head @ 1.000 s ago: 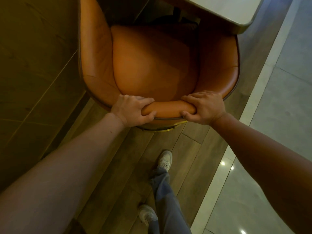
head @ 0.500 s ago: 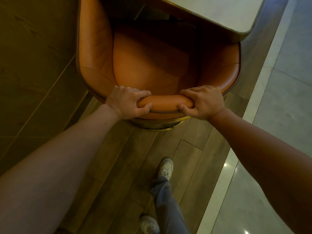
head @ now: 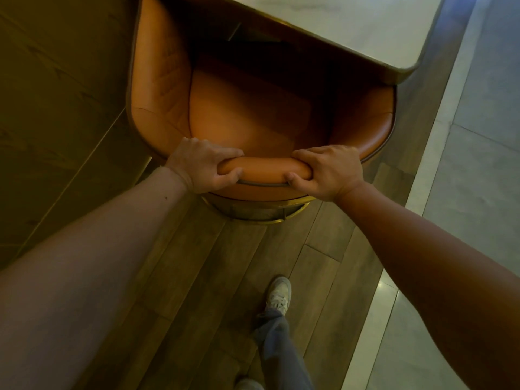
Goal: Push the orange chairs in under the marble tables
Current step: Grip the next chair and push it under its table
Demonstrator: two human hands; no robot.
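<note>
An orange leather tub chair (head: 247, 119) with a gold base ring stands right below me. Its seat front is tucked under the pale marble table (head: 351, 26), whose rounded corner overhangs the chair's right arm. My left hand (head: 201, 164) grips the left part of the padded backrest rim, fingers curled over the top. My right hand (head: 327, 171) grips the same rim a little to the right, thumb underneath. The chair's legs are hidden below the seat.
A dark wood-panelled wall (head: 56, 108) runs close along the chair's left side. Wood plank floor (head: 213, 277) lies under my feet (head: 278, 296). To the right a pale stone strip borders grey tiled floor (head: 478, 178).
The chair has slid forward, further under the table; the tabletop now covers more of the seat. Both hands keep the same grip and my arms have stretched out.
</note>
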